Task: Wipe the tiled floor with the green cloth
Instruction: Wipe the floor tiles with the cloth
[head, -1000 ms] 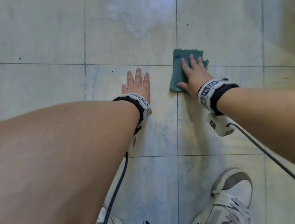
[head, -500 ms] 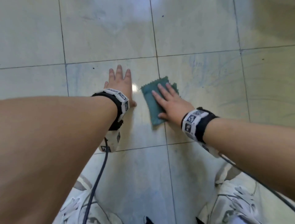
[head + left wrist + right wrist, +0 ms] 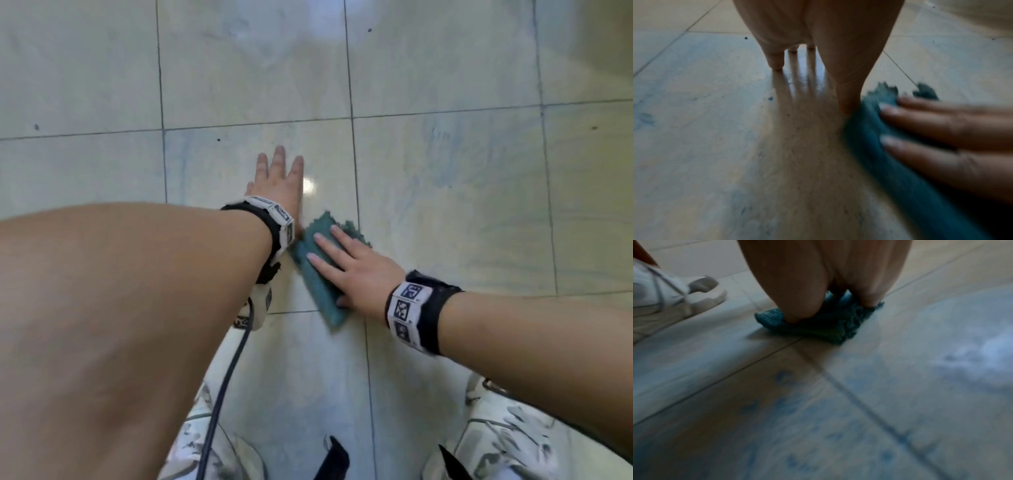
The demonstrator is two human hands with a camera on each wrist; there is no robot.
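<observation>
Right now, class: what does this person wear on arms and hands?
Both forearms are bare, no sleeves or gloves. Each wrist carries a black band with white square-code tags: left hand, right hand. A dark cable trails from the left wrist unit.

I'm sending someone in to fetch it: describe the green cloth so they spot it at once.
Look down at the pale tiled floor, just ahead of the white shoes. Between the two hands lies the green cloth, folded, under the flat fingers of the right hand. It is the only dark teal, fuzzy thing there, with a ragged far edge.
</observation>
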